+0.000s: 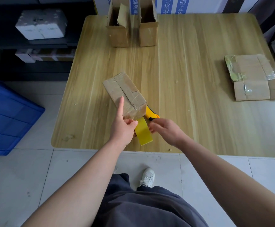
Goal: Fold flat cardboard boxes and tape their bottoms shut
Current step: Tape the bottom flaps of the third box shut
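A small folded cardboard box (125, 94) lies tilted on the wooden table (190, 79), with clear tape along its top seam. My left hand (123, 126) lays its straight index finger against the box's near side, while its thumb and other fingers pinch a yellow tape roll (144, 134) just below the box. My right hand (164, 131) is blurred, with loosely curled fingers beside the roll's right edge and nothing plainly held. A yellow utility knife (151, 113) lies on the table behind the box's near corner, just above my right fingertips.
Two upright open cardboard boxes (119, 35) (148, 33) stand at the table's far edge. Flat cardboard boxes (251, 79) with old tape lie at the right. A blue crate (7, 115) sits on the floor to the left, in front of dark shelves (35, 46).
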`<state>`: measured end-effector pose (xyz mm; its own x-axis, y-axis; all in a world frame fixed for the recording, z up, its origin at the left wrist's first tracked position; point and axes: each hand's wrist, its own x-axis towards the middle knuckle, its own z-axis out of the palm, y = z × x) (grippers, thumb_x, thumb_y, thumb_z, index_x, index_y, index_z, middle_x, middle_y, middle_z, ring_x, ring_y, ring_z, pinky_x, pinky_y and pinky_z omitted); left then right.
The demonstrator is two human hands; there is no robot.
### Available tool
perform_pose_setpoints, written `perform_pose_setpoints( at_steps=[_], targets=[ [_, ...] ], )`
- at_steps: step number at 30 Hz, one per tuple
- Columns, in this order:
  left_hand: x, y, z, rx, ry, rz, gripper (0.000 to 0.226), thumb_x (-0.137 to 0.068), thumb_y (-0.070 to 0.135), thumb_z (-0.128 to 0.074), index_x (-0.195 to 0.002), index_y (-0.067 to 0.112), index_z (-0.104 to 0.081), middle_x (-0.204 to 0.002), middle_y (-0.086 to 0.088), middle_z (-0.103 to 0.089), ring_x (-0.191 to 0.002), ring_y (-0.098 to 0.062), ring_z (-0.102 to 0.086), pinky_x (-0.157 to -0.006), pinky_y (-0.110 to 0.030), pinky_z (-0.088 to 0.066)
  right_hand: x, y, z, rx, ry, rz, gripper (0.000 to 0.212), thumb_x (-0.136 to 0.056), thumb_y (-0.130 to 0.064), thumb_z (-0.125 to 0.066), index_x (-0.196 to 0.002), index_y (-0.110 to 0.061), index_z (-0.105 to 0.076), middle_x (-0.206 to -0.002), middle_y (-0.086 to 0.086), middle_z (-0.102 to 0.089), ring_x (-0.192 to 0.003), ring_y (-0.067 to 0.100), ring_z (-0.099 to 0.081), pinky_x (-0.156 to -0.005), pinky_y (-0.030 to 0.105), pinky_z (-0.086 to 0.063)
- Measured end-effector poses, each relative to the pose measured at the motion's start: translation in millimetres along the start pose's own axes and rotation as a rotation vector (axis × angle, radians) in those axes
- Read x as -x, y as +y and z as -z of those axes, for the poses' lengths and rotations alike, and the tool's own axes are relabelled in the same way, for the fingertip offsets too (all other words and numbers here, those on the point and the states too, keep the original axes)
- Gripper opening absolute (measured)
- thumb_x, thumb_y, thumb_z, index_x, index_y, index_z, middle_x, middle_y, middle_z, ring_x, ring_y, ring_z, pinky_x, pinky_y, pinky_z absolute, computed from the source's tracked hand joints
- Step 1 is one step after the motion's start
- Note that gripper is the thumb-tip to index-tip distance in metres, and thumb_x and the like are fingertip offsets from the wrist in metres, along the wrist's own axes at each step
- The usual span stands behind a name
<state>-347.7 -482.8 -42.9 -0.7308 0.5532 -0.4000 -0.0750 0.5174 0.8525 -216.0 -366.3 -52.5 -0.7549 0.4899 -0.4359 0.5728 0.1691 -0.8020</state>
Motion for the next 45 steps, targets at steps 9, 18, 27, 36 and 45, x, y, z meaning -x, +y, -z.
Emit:
perform_pose_setpoints(
  at_steps=[9,18,27,36,45],
  targets=[
    [-1,-1,0,0.015,-0.039,-0.017,0.102,-0.087,-0.001,-0.063,-0.131,0.077,-0.014,-0.096,-0.014,-0.060,-0.083,-0.020,-0.056,-0.079,-0.056,-0.057,-64,16,0,0.303,0.231,-0.096,0.051,-0.088,-0.037,-0.066,-0.132,-0.018,-0.051,-0.129,0.003,-0.055,-0.117,0.024,-0.052,-0.092,0.041,-0.049],
    [0,0,2,0.043,-0.046,-0.011,0.098,-0.088,0.001,-0.064,-0.134,0.072,-0.016,-0.087,-0.010,-0.066,-0.083,-0.016,-0.064,-0.084,-0.050,-0.057,-76,16,1,0.521,0.070,-0.233,0.065,-0.080,-0.040,-0.070,-0.134,-0.019,-0.040,-0.115,0.011,-0.057,-0.099,0.032,-0.060,-0.069,0.033,-0.045],
    [-4,-4,-3,0.031,-0.002,-0.006,0.105,-0.081,-0.002,-0.069,-0.132,0.075,-0.019,-0.081,-0.014,-0.064,-0.083,-0.026,-0.065,-0.084,-0.052,-0.056,-28,16,50,0.049,0.132,-0.257,0.033,-0.092,-0.053,-0.049,-0.098,-0.022,-0.056,-0.071,0.003,-0.050,-0.059,0.017,-0.047,-0.056,0.028,-0.037],
    [-4,-5,-5,0.078,-0.009,-0.024,0.103,-0.085,0.000,-0.067,-0.123,0.082,-0.018,-0.089,-0.012,-0.065,-0.090,-0.028,-0.067,-0.082,-0.050,-0.058,19,-3,100,-0.052,-0.004,-0.049,0.025,-0.099,-0.030,-0.050,-0.102,-0.011,-0.067,-0.091,0.009,-0.068,-0.077,0.016,-0.064,-0.064,0.014,-0.046],
    [-6,10,2,0.009,-0.116,-0.008,0.090,-0.091,0.013,-0.062,-0.138,0.068,-0.008,-0.125,0.001,-0.057,-0.090,-0.012,-0.060,-0.081,-0.035,-0.054,12,-23,100,0.038,0.058,0.019,0.019,-0.091,-0.039,-0.060,-0.089,-0.023,-0.071,-0.072,-0.005,-0.063,-0.065,0.012,-0.057,-0.073,0.033,-0.049]
  ],
)
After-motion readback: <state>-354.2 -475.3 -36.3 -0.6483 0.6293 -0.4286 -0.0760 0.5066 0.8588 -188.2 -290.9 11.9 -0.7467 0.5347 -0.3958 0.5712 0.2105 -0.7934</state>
